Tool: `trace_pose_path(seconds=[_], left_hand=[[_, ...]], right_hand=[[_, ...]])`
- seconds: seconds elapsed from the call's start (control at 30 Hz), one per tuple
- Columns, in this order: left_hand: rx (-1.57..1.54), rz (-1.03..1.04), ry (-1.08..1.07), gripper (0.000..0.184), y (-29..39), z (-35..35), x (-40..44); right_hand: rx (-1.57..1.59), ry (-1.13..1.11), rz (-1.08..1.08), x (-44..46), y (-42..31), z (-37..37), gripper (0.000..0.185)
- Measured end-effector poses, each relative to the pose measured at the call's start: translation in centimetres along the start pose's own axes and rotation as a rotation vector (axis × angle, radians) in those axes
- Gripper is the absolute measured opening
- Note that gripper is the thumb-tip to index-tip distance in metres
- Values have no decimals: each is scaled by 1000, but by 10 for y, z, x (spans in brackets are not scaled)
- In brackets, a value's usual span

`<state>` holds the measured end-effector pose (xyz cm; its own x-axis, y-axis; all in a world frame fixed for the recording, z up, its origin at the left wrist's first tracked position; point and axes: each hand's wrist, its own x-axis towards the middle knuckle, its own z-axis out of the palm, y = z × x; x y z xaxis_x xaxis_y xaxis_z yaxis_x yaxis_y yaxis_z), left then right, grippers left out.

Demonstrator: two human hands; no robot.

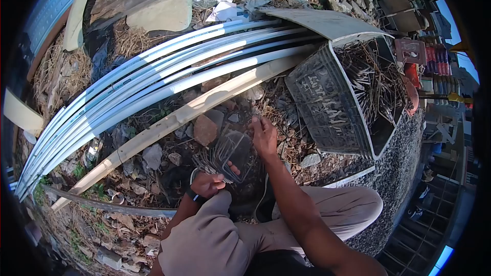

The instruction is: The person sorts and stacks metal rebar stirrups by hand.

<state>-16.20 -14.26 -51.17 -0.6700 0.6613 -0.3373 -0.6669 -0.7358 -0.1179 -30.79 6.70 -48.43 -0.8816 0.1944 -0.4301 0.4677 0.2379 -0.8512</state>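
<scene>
My left hand is closed on the near corner of a bundle of bent steel rebar stirrups, rectangular loops stacked together low over the ground. To the right and farther out, my right hand has its fingers pinched together beside the bundle. Whatever sits between those fingertips, if anything, is too small to make out. Beyond my right hand, a dark plastic crate with pale markings leans tilted, and a tangle of thin rusty metal rods fills its mouth.
Several long white pipes lie across the rubble on the left, with a pale beam alongside. Broken stones and dry litter cover the ground before me. Gravel spreads on the right, and a board rests against the crate's top.
</scene>
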Motion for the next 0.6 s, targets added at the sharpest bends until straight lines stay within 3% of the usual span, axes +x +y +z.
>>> trace_pose_path(seconds=[0.13,0.23,0.37,0.47,0.57,0.6], left_hand=[[11,71,18,49,-2,0,-1],[42,90,8,50,-2,2,-1],[34,56,124,58,-4,19,2],[-8,6,208,32,1,38,2],[-27,-66,100,8,-12,-32,-4],[24,-58,197,2,-10,-24,-5]], right_hand=[[120,210,-183,5,-2,-26,37],[-82,174,-175,-7,-34,-47,35],[-372,-101,-127,-43,-60,-45,35],[-494,-296,-155,-88,-76,-25,33],[-554,-368,-279,-120,-60,-10,34],[-579,-360,-290,-123,-55,-9,35]])
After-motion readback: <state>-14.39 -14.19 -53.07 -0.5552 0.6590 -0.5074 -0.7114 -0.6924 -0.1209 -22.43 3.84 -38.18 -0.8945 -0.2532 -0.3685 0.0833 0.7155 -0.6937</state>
